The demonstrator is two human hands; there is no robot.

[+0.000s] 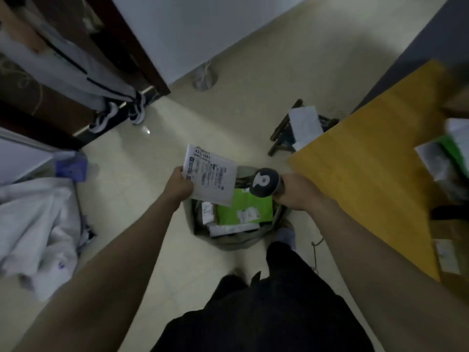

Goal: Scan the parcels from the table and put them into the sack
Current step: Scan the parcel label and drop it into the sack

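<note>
My left hand (180, 185) pinches the left edge of a white parcel (212, 177) with a printed label, held label-up over the open sack (189, 214) on the floor. My right hand (295, 191) grips a grey handheld scanner (264, 182), whose head points toward the parcel from the right. Inside the sack lie a green parcel (245, 209) and several white ones. More parcels (442, 161) lie on the wooden table (368, 174) at the right.
A dark wooden stool (284, 128) with a white bag on it stands beyond the table's corner. Grey sacks (38, 224) are heaped at the left. A dark cabinet with hanging clothes and shoes is at the far left. My legs are below the sack.
</note>
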